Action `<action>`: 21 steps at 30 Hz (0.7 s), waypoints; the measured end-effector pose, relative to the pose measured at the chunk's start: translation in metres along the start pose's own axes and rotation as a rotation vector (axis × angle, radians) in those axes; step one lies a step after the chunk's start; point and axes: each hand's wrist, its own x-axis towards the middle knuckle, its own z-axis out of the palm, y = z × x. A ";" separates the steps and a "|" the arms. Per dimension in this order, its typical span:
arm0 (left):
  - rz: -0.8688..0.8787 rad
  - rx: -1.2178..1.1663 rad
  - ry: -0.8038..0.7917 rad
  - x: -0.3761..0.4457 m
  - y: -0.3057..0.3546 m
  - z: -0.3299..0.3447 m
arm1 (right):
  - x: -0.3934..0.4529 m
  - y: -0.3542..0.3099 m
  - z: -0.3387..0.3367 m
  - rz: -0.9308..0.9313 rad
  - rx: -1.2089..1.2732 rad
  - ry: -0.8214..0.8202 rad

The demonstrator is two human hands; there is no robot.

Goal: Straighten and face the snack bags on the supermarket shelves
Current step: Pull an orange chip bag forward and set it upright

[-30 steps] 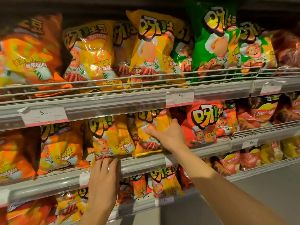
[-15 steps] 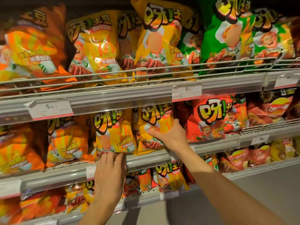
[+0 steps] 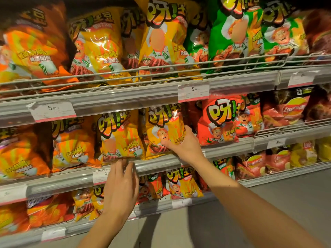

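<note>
Supermarket snack aisle, three tiers of metal shelves crammed with chip bags, only the one head view to go on so that's all you get. Top shelf has orange, yellow and green bags leaning behind a wire rail (image 3: 161, 68), pretty messy up there, and a price tag (image 3: 193, 91) sits on the edge just above the action. Middle shelf (image 3: 157, 162) is where the work is: the right hand (image 3: 182, 144) now grips the lower right corner of a yellow bag (image 3: 163, 129), thumb across the front and fingers curled round the side edge, whereas a second ago it was just lying over the face of it. That bag now stands more upright and shows its front print better, tucked right beside its yellow neighbour (image 3: 120, 138) on one side and near the red bag (image 3: 217, 120) on the other. The left hand (image 3: 121, 183) has shifted right along the shelf lip and sits with fingers loosely spread and straight, fingertips (image 3: 125, 162) touching the rail under the neighbour bag, holding nothing; it's a bit motion-blurred. My read: this bag is basically faced, the neighbour looks ok too, and the orange ones further left (image 3: 73, 145) still lean and probably need doing. Bottom shelf hasn't been touched as far as I can tell.
</note>
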 end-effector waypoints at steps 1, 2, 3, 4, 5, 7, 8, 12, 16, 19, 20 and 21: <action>0.005 -0.001 -0.025 -0.004 0.003 0.001 | -0.004 0.004 -0.002 -0.032 -0.001 0.006; 0.009 -0.007 -0.048 -0.009 0.006 0.003 | -0.009 0.009 -0.003 -0.066 -0.006 0.014; 0.009 -0.023 -0.063 -0.014 0.010 0.005 | -0.015 0.014 -0.004 -0.092 -0.014 0.022; 0.010 -0.046 -0.072 -0.021 0.014 0.007 | -0.023 0.020 -0.005 -0.112 -0.023 0.032; 0.015 -0.067 -0.074 -0.027 0.018 0.010 | -0.032 0.027 -0.006 -0.135 -0.030 0.049; 0.013 -0.093 -0.078 -0.038 0.027 0.015 | -0.050 0.042 -0.008 -0.177 -0.033 0.098; -0.003 -0.102 -0.087 -0.042 0.030 0.018 | -0.059 0.051 -0.008 -0.183 -0.029 0.124; -0.070 -0.127 -0.110 -0.050 0.032 0.029 | -0.084 0.088 -0.004 -0.137 -0.011 0.206; -0.243 -0.214 -0.275 -0.062 0.027 0.046 | -0.093 0.127 0.002 0.025 0.071 0.170; -0.406 -0.307 -0.451 -0.071 0.024 0.059 | -0.092 0.153 0.005 0.194 0.127 0.164; -0.441 -0.325 -0.490 -0.073 0.023 0.062 | -0.092 0.161 0.005 0.237 0.133 0.166; -0.474 -0.342 -0.517 -0.074 0.022 0.065 | -0.092 0.168 0.006 0.275 0.129 0.168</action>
